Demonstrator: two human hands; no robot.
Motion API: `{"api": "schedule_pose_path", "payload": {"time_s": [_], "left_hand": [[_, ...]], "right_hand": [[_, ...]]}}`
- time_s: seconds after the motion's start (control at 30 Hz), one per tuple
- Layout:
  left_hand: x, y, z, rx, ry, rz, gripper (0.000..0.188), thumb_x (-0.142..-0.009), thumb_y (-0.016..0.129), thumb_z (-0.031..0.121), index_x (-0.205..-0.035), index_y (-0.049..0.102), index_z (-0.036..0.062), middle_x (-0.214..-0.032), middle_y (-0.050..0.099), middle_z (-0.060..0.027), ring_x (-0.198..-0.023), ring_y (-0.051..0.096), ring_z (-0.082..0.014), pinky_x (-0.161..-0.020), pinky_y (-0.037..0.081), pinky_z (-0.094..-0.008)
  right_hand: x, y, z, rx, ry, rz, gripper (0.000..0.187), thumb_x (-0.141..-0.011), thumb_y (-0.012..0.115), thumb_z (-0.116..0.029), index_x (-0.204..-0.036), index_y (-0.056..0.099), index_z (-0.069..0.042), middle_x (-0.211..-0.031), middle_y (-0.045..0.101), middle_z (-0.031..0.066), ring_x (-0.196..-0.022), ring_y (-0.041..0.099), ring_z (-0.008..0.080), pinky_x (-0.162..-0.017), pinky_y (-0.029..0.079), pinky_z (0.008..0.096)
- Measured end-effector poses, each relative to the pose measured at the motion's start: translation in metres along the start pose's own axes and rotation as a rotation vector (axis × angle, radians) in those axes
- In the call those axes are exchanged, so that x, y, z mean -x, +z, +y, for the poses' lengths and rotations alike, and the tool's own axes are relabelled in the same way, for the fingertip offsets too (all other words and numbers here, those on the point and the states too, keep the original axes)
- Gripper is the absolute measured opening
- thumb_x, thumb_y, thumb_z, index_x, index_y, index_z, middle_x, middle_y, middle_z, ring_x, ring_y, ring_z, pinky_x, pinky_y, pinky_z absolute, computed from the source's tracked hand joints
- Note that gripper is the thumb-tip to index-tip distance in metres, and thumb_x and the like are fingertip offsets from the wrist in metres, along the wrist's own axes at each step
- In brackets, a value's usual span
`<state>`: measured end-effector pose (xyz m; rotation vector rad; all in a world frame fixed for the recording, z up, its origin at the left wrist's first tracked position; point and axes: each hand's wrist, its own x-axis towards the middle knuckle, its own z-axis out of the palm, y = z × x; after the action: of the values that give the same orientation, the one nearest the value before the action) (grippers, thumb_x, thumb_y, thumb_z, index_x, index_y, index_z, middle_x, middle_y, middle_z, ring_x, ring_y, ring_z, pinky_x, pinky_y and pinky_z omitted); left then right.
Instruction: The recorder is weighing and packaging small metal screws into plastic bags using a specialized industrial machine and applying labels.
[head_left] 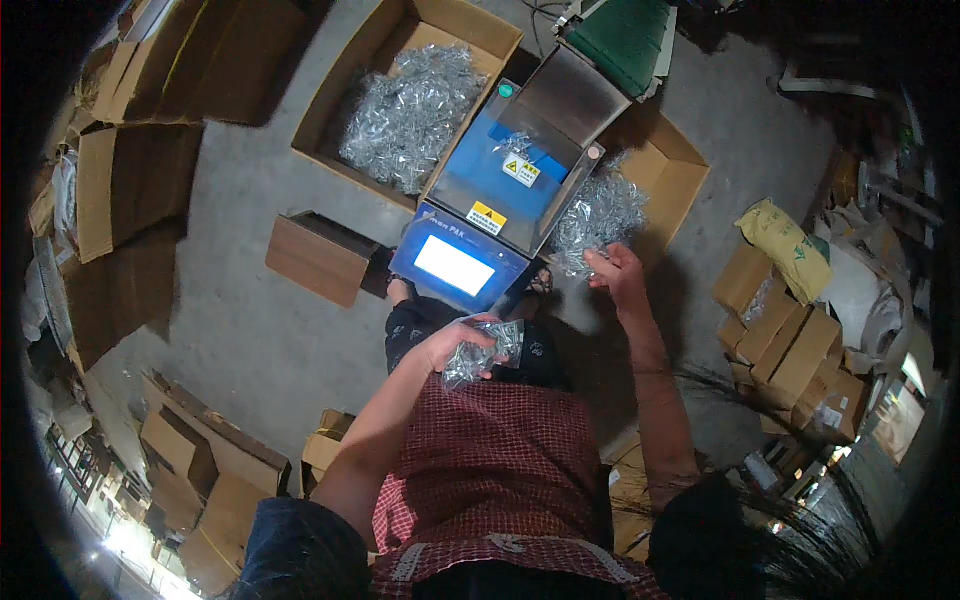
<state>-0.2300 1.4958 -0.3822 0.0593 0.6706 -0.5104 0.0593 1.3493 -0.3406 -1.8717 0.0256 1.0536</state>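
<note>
My left hand (447, 346) is closed around several small clear plastic bags of metal parts (468, 364), held above my lap in front of the machine. The metal parts are too small to name. My right hand (622, 278) reaches to the near edge of a pile of similar bags (603, 212) in the right-hand cardboard box (668, 180). Its thumb and fingers pinch a clear plastic bag (574, 262) there. Between the two boxes stands a blue packing machine (462, 262) with a lit screen. A few bags or parts (517, 143) show under its clear cover.
A larger cardboard box (335, 112) at the machine's left holds a heap of clear bags (415, 115). Behind the machine rises a green conveyor (625, 40). A brown wooden stool (318, 262) stands at left. Stacked cartons (135, 190) line the left; a yellow sack (785, 248) tops cartons at right.
</note>
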Motion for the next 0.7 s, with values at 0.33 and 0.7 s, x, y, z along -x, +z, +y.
{"api": "schedule_pose_path", "payload": {"time_s": [0.33,0.7], "left_hand": [[0.002,-0.003,-0.006,-0.065,-0.002,0.053,0.05,-0.082,0.063,0.0,-0.13,0.05,-0.0006,-0.116,0.061,-0.0179,-0.093,0.068,-0.0309,-0.072,0.063,-0.0448],[0.001,-0.001,-0.001,-0.08,0.01,0.097,0.052,-0.079,0.064,0.001,-0.129,0.052,-0.0009,-0.116,0.061,-0.0179,-0.096,0.066,-0.0296,-0.076,0.062,-0.0451]], "right_hand": [[0.006,0.006,0.001,-0.032,0.007,-0.026,0.017,-0.093,0.066,-0.024,-0.09,0.064,-0.007,-0.078,0.062,0.0011,-0.063,0.059,0.0083,-0.059,0.051,0.0233],[-0.026,0.021,-0.024,-0.157,-0.044,-0.006,0.021,-0.092,0.064,-0.02,-0.104,0.062,-0.003,-0.098,0.065,0.0066,-0.086,0.066,0.0155,-0.076,0.055,0.0292]]}}
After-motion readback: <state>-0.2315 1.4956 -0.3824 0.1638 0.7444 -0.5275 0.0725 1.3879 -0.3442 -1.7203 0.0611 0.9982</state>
